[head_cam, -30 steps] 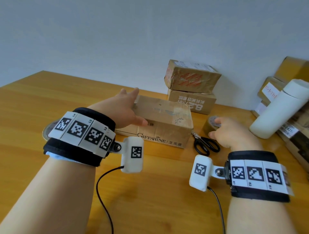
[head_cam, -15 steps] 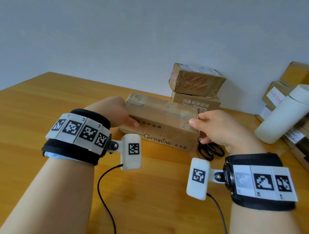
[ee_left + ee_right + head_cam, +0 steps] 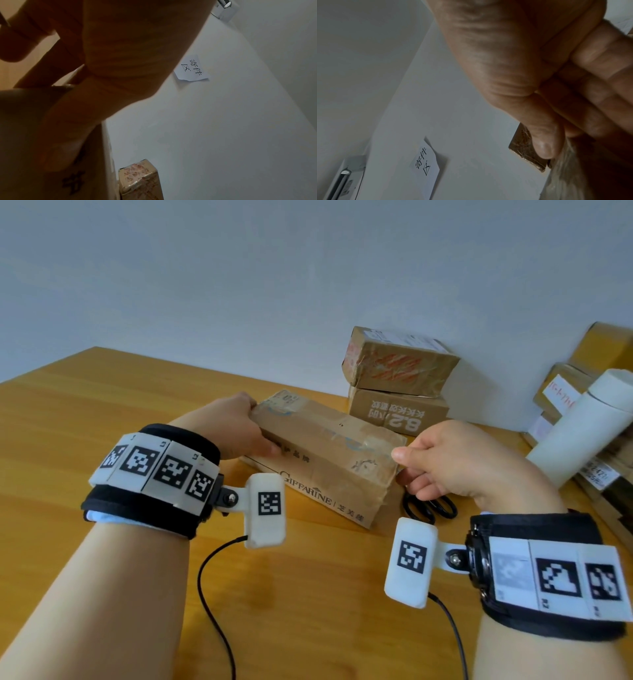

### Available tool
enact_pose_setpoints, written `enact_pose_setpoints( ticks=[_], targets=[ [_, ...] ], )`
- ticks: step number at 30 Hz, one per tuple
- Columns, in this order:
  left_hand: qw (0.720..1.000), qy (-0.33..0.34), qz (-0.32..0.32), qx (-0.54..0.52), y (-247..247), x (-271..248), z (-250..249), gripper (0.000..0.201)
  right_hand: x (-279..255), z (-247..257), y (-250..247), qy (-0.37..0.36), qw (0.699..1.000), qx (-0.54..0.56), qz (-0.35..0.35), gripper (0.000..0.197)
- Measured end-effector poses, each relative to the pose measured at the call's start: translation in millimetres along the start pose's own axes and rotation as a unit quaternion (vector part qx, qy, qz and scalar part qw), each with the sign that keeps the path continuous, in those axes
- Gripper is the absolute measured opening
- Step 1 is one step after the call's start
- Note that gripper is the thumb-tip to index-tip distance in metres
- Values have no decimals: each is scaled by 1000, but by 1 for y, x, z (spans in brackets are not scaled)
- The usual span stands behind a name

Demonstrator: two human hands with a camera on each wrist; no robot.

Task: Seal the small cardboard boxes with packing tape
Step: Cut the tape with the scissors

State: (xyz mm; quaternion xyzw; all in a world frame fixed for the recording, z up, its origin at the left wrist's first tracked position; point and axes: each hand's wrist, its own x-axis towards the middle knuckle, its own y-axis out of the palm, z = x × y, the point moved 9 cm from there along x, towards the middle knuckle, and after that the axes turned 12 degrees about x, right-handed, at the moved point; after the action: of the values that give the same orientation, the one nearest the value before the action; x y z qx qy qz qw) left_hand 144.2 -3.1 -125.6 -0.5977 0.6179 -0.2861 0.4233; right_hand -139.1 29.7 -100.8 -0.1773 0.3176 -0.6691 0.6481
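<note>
— She's got the box (image 3: 329, 453) by both ends. The left hand (image 3: 236, 433) wraps the far-left end, thumb on the front face; the right hand (image 3: 455, 463) has its fingers curled round the right end, thumb at the top corner. The box looks tipped up off the table (image 3: 102, 412), its top tilted toward her.

— Any tape in hand?

— None that I can see. There's clear tape already along the top seam, wrinkled near the right corner. I'd keep both grips low on the ends so the seam stays free, and set it down flat before pressing — that cardboard looks soft and dented.

— And the rest of the room?

— Plain pale wall behind, with a paper note (image 3: 192, 68) stuck on it. Two more boxes stacked (image 3: 397, 385) at the back, other parcels and a white tube (image 3: 582, 426) to the right. Smallest thing: black scissors (image 3: 431, 506) just under her right hand.
</note>
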Motion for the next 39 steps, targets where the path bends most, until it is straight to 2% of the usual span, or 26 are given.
enact_pose_setpoints(
  ticks=[5,8,10,12,14,16,19,20,26,29,31,36,39],
  targets=[
    [1000,5,6,-14,-2,-3,-2,69,1,-1,-4,10,999,-30,-24,24],
    [1000,13,21,-16,-2,-6,-4,58,1,-2,-8,11,998,-40,-54,30],
    [999,18,34,-11,-2,-7,-5,55,3,-2,-6,-2,998,-35,-61,45],
    [999,14,38,6,-2,-6,-4,60,7,-5,-5,-5,997,-24,-66,59],
    [999,5,36,10,-1,-5,-2,69,13,-9,-5,-9,998,4,-68,66],
    [1000,0,30,4,-2,-3,1,71,17,-10,-5,-18,997,48,-65,65],
    [999,3,19,-32,-5,-3,1,39,21,-7,-16,-58,991,72,-101,54],
    [999,8,13,-44,-7,-3,-1,34,22,-7,-21,-68,987,80,-118,49],
    [997,14,-30,-69,-14,3,3,30,19,-6,-32,-101,971,136,-168,12],
    [992,16,-57,-111,-18,5,5,24,13,-2,-39,-120,953,192,-199,35],
    [987,19,-60,-148,-18,6,6,26,12,0,-42,-126,944,224,-207,46],
    [965,32,-41,-257,-15,1,-1,48,8,4,-44,-136,926,290,-200,50],
    [960,18,-102,-261,-22,-2,-3,72,5,11,-38,-143,931,278,-187,48]
  ],
)
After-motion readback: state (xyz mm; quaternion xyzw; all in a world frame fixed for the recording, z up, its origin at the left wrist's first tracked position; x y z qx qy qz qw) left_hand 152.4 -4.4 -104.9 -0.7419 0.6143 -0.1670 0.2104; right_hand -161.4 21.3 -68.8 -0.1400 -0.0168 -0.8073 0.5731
